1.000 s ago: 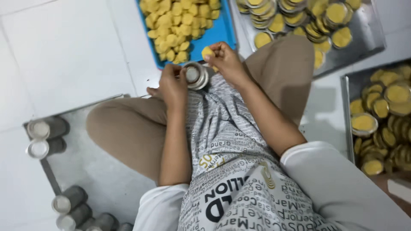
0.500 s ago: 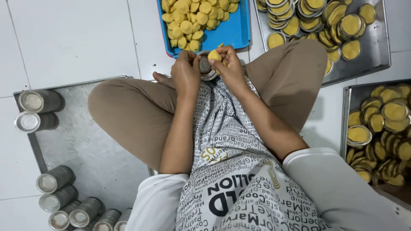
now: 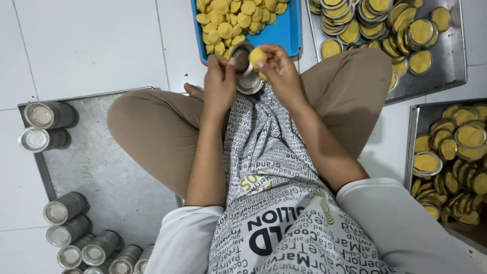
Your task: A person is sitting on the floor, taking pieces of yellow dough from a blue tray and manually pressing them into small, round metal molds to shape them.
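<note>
Left hand point(image 3: 219, 83) fingers grip stacked small round metal tins point(image 3: 247, 76); right hand point(image 3: 280, 71) fingertips pinch yellow dough disc point(image 3: 257, 56) above blue plastic tray point(image 3: 284, 33).

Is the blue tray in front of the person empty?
No, the blue tray holds a heap of yellow dough discs beyond the person's hands.
</note>
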